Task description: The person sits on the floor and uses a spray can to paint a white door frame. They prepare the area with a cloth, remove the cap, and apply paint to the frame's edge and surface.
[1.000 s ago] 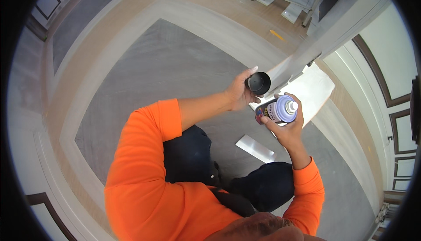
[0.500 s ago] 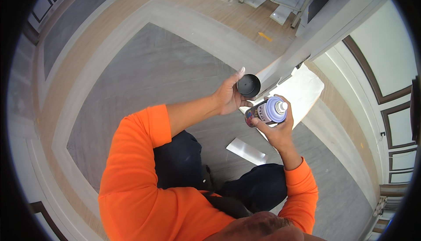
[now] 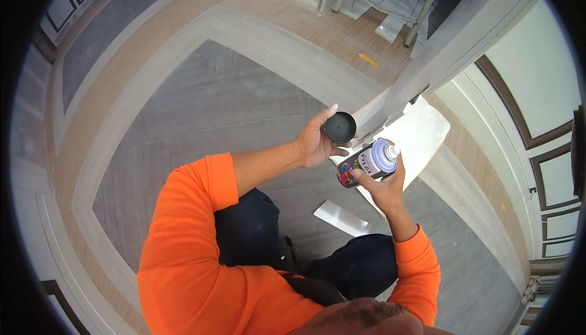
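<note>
My left hand [image 3: 314, 141] holds a round black cap [image 3: 340, 127] by its side, the hollow facing up at me. A pale smear marks the thumb tip. My right hand [image 3: 388, 186] is wrapped round a spray paint can [image 3: 362, 163], which has a lilac top, a white nozzle and a dark, colourful label. The can tilts, nozzle up and to the right. Cap and can are apart, close together in front of my knees. Beneath the can, a white sheet [image 3: 419, 129] lies on the floor against the panel's foot.
A flat silvery strip [image 3: 342, 218] lies on the grey floor [image 3: 201, 121] before my knees. A tall grey upright panel [image 3: 421, 69] rises just beyond my hands. Farther back stand a ladder [image 3: 390, 14] and a yellow arrow marker [image 3: 368, 60]. White panelled walls [image 3: 543, 85] curve along the right.
The cap has moved slightly left and nearer to me. The can has tipped over more, so more of its label shows. Both hands keep their hold.
</note>
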`<state>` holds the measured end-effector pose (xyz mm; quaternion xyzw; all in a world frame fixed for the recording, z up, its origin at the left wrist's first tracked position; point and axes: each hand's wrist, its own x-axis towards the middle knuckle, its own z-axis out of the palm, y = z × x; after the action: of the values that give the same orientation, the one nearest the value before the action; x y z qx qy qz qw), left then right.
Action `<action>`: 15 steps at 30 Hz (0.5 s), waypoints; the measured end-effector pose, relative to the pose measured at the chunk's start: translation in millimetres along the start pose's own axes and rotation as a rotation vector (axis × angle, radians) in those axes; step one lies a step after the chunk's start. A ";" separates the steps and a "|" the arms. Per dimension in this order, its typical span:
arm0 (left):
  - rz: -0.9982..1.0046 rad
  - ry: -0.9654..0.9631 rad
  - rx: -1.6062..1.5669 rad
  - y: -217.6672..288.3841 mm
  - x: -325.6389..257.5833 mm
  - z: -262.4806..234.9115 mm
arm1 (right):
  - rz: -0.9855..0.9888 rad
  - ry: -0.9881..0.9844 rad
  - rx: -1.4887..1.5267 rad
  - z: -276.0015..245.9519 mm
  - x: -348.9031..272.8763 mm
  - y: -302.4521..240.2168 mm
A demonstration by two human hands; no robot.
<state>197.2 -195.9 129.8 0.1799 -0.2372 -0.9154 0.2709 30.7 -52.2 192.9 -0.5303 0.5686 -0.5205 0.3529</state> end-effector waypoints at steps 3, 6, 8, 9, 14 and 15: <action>-0.003 0.024 -0.016 -0.9 1.4 -0.6 | 0.058 -0.028 0.176 -3.3 1.3 0.5; -0.001 0.022 -0.020 -1.6 4.1 -1.8 | 0.076 -0.089 0.285 -10.6 3.3 7.5; -0.005 0.009 -0.020 -1.9 4.9 -1.1 | 0.079 -0.115 0.310 -13.8 3.2 9.5; -0.006 0.018 -0.015 -2.4 5.7 -0.5 | 0.081 -0.116 0.313 -13.9 2.9 8.7; 0.009 0.021 -0.007 -3.3 5.2 -3.2 | 0.054 -0.111 0.224 -7.4 2.7 4.3; 0.011 0.019 -0.006 -3.4 5.2 -3.5 | 0.042 -0.117 0.194 -6.5 2.4 5.1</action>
<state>193.2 -197.5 124.1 0.1864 -0.2330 -0.9129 0.2785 22.9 -53.7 189.8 -0.5111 0.5048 -0.5339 0.4460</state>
